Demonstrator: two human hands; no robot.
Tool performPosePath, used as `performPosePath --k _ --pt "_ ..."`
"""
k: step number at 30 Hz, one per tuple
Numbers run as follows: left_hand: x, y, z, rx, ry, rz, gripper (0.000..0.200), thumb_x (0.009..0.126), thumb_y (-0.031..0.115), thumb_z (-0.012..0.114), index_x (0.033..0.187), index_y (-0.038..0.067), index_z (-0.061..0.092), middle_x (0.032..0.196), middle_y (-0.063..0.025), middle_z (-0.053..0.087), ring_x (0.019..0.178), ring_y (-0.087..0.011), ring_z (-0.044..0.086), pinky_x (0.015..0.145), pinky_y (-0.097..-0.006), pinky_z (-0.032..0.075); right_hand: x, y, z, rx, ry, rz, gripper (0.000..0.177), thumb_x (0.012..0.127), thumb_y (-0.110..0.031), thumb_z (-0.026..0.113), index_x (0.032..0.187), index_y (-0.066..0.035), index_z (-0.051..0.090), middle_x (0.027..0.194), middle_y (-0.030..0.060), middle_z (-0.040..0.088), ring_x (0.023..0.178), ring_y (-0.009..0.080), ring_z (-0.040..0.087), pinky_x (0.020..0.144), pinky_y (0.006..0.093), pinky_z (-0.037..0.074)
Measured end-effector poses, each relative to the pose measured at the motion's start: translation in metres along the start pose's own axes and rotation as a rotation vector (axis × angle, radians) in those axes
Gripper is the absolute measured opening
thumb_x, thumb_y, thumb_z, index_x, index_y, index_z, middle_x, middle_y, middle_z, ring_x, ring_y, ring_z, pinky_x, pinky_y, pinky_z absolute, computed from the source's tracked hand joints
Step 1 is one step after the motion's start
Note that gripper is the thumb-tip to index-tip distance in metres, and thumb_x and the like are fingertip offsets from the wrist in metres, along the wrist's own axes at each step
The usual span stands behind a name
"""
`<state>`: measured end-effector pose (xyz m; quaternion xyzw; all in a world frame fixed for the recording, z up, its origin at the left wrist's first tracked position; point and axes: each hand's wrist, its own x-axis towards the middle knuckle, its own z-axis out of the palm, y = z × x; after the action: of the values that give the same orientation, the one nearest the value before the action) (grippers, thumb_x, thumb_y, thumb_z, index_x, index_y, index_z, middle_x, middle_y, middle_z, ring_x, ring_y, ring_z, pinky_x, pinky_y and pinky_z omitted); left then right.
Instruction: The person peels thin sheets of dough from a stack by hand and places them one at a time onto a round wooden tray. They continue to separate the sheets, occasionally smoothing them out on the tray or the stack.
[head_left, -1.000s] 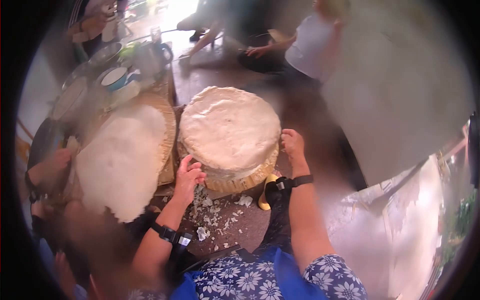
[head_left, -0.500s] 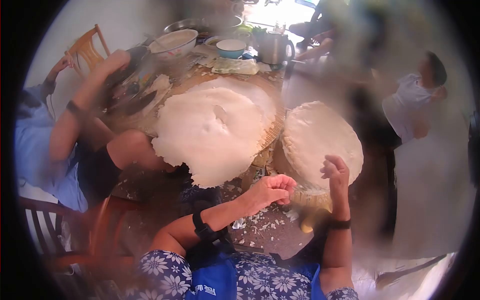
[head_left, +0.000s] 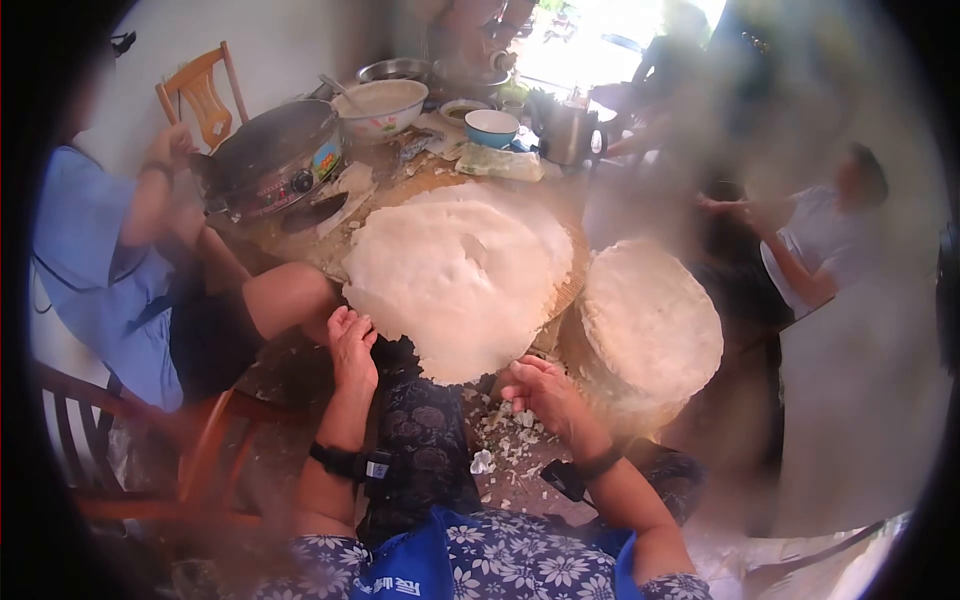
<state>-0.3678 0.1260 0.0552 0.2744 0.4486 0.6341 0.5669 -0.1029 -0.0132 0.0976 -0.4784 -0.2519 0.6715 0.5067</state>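
Observation:
A wide, thin, pale flatbread with ragged edges and a small tear lies on top of a round woven tray, its near edge hanging over. At its lower left edge is my left hand, open, fingers raised and slightly bent. My right hand is by the lower right edge, fingers loosely curled and apart, fingertips right at the rim of the bread. To the right, a round stack of similar flatbreads rests on another support. Both wrists wear black straps.
A round electric griddle stands at the left, with a dark blade-shaped tool near it. Farther back are a batter bowl, a blue bowl and a metal kettle. A person in blue sits left; another person is right. Crumbs litter the floor.
My left hand has moved from between the two breads to the large bread's left edge. My right hand has moved left from the stack to the large bread's near edge. The view has shifted.

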Motion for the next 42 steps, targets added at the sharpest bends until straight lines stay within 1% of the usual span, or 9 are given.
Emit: performPosePath --k 1,4,7,10,16,19,29,35,42 --pt "0.002 -0.001 0.0 -0.014 0.0 -0.016 0.059 0.08 0.011 0.061 0.132 0.007 0.032 0.121 -0.0062 0.044 0.103 -0.0156 0.046 0.086 -0.0335 0.038 0.002 0.0 0.004 0.02 0.007 -0.009 0.015 0.089 -0.02 0.057 0.095 -0.005 0.056 0.087 0.0042 0.059 0.066 0.011 0.06 0.051 0.0233 0.047" --pt "0.009 0.004 0.0 0.102 0.064 -0.11 0.057 0.081 0.014 0.061 0.131 0.008 0.033 0.118 -0.0047 0.048 0.102 -0.0139 0.047 0.081 -0.0308 0.038 0.006 0.0 0.009 0.012 0.048 -0.085 0.013 0.089 -0.019 0.057 0.093 -0.007 0.056 0.085 0.0038 0.06 0.066 0.0123 0.061 0.052 0.024 0.048" --pt "0.016 0.001 -0.004 0.054 0.072 -0.11 0.047 0.082 0.019 0.062 0.125 0.011 0.042 0.103 -0.0032 0.056 0.087 -0.0143 0.055 0.073 -0.0305 0.044 0.008 -0.005 0.016 0.019 0.14 -0.135 0.011 0.089 -0.019 0.058 0.091 -0.009 0.056 0.082 0.0032 0.06 0.067 0.0134 0.062 0.053 0.0258 0.05" --pt "0.024 0.003 -0.011 -0.053 -0.033 -0.163 0.036 0.082 0.017 0.061 0.115 0.012 0.048 0.096 -0.0005 0.059 0.079 -0.0137 0.058 0.065 -0.0293 0.046 0.009 -0.016 0.024 0.026 0.184 -0.189 0.012 0.087 -0.021 0.06 0.09 -0.01 0.056 0.078 0.0029 0.06 0.067 0.0134 0.062 0.052 0.0261 0.05" --pt "0.012 0.034 0.01 -0.154 -0.143 -0.156 0.018 0.083 0.012 0.06 0.099 0.013 0.051 0.083 -0.0012 0.06 0.066 -0.0127 0.06 0.058 -0.0277 0.049 0.013 -0.042 0.039 -0.013 0.291 -0.217 0.016 0.085 -0.021 0.06 0.094 -0.008 0.056 0.075 0.0027 0.059 0.062 0.0128 0.06 0.048 0.0254 0.05" --pt "0.019 0.038 0.014 -0.134 -0.257 -0.224 0.018 0.082 0.01 0.059 0.098 0.012 0.052 0.081 -0.002 0.06 0.065 -0.014 0.061 0.058 -0.0291 0.05 0.022 -0.052 0.032 -0.114 0.354 -0.264 0.015 0.085 -0.018 0.058 0.095 -0.007 0.056 0.075 0.0025 0.058 0.057 0.0117 0.057 0.047 0.0262 0.05" --pt "0.012 0.031 0.053 -0.251 -0.272 -0.223 0.026 0.08 0.006 0.055 0.104 0.015 0.051 0.085 -0.002 0.061 0.066 -0.0144 0.061 0.058 -0.0299 0.052 0.047 -0.135 0.024 -0.31 0.384 -0.396 0.012 0.081 -0.014 0.055 0.091 -0.008 0.058 0.071 0.0011 0.056 0.053 0.0111 0.053 0.046 0.0255 0.048" --pt "0.008 0.019 0.061 -0.114 -0.315 -0.3 0.023 0.08 0.006 0.055 0.101 0.011 0.05 0.079 -0.0035 0.059 0.057 -0.0171 0.061 0.055 -0.0298 0.053 0.093 -0.113 -0.046 -0.298 0.47 -0.327 0.009 0.08 -0.008 0.055 0.086 -0.003 0.059 0.065 0.0026 0.057 0.046 0.0113 0.052 0.038 0.0247 0.043" --pt "0.012 0.016 0.059 -0.054 -0.3 -0.3 0.015 0.079 0.006 0.056 0.091 0.009 0.048 0.076 -0.0056 0.058 0.056 -0.0181 0.061 0.053 -0.032 0.054 0.103 -0.103 -0.051 -0.382 0.575 -0.377 0.008 0.076 -0.004 0.055 0.081 0.0 0.06 0.061 0.005 0.058 0.043 0.0126 0.052 0.035 0.0252 0.042"
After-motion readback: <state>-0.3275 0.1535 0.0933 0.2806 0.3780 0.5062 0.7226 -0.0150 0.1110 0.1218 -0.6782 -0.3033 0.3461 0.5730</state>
